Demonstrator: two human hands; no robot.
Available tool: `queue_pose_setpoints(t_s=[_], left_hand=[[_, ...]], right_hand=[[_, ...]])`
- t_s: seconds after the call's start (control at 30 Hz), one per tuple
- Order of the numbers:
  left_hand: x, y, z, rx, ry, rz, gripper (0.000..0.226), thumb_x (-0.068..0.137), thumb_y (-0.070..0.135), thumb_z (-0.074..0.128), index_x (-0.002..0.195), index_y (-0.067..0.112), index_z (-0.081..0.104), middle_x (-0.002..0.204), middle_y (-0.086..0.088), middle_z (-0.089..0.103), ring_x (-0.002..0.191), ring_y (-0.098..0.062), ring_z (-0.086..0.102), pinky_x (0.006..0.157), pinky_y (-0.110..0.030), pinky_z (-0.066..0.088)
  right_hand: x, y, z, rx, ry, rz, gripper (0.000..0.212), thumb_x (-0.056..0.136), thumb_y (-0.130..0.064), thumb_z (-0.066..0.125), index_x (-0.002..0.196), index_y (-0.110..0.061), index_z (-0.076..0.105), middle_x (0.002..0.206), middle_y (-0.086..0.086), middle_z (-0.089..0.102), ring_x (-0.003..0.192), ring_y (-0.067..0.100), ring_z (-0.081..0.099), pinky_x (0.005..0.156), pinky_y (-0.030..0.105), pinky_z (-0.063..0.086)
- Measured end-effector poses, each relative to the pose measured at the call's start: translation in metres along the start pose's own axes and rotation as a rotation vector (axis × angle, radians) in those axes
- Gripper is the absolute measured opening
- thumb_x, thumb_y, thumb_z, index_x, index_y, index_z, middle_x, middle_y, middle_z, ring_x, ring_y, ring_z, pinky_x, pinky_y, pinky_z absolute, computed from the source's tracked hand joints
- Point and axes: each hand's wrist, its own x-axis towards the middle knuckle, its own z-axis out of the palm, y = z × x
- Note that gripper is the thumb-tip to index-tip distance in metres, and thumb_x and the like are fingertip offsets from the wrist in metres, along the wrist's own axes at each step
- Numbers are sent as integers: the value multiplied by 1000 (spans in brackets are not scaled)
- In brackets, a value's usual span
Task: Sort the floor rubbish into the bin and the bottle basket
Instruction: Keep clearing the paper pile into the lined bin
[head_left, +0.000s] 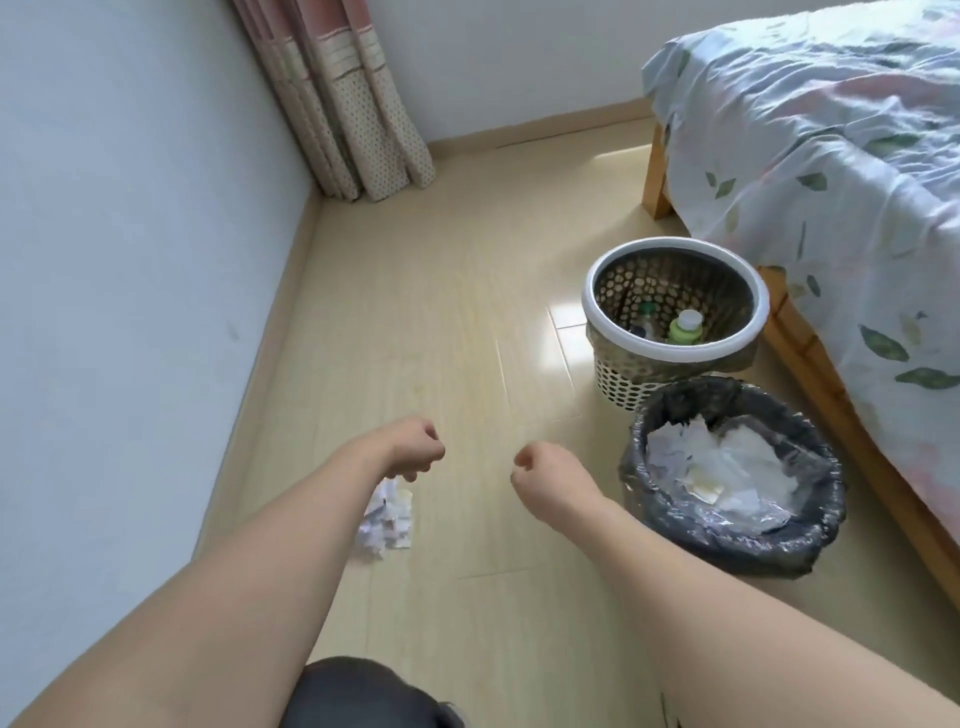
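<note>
On the pale floor, a crumpled paper wad (387, 519) lay just under the left hand (413, 449), whose fingers were curled on nothing. The right hand (540, 470) was likewise fisted. The black-lined bin (810, 540) held papers; the bottle basket (618, 374) held bottles, labels unreadable.

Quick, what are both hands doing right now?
Left hand: fingers curled, above the crumpled paper; holding it cannot be told.
Right hand: curled, holding nothing.

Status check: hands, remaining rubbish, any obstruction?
Both hands curled, left hand and right hand holding nothing. One crumpled paper on floor just below left hand. Bin holds paper, basket holds bottles. Nothing in the way.
</note>
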Motion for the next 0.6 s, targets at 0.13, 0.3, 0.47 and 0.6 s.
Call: queue_pose_setpoints(t_s=[0.13, 0.3, 0.47, 0.6], left_hand=[[0, -118, 9, -116, 19, -102, 12, 89, 13, 42, 90, 14, 54, 85, -9, 58, 62, -22, 49, 51, -23, 27], [25, -253, 56, -260, 70, -232, 15, 89, 11, 41, 75, 18, 44, 73, -3, 48, 58, -19, 42, 46, -20, 27], [71, -330, 100, -426, 220, -325, 23, 91, 16, 47, 113, 16, 54, 104, -7, 59, 84, -23, 55, 69, -29, 40], [113, -359, 119, -505, 346, -328, 52, 96, 23, 47, 146, 23, 33, 131, -13, 47, 107, -30, 56, 91, -37, 47]], right_hand=[[11, -46, 59, -65, -154, -63, 31, 90, -19, 43, 116, -16, 59, 116, 3, 62, 100, 21, 58, 81, 28, 48], [44, -87, 123, -203, -271, -91, 27, 89, -18, 43, 110, -18, 60, 107, -1, 61, 91, 20, 58, 68, 25, 45], [89, -109, 176, -353, -354, -89, 27, 89, -18, 42, 110, -20, 58, 104, -2, 58, 82, 18, 55, 58, 23, 41], [118, -114, 217, -391, -370, -76, 22, 90, -21, 40, 103, -18, 58, 95, -4, 57, 71, 14, 53, 57, 24, 42]])
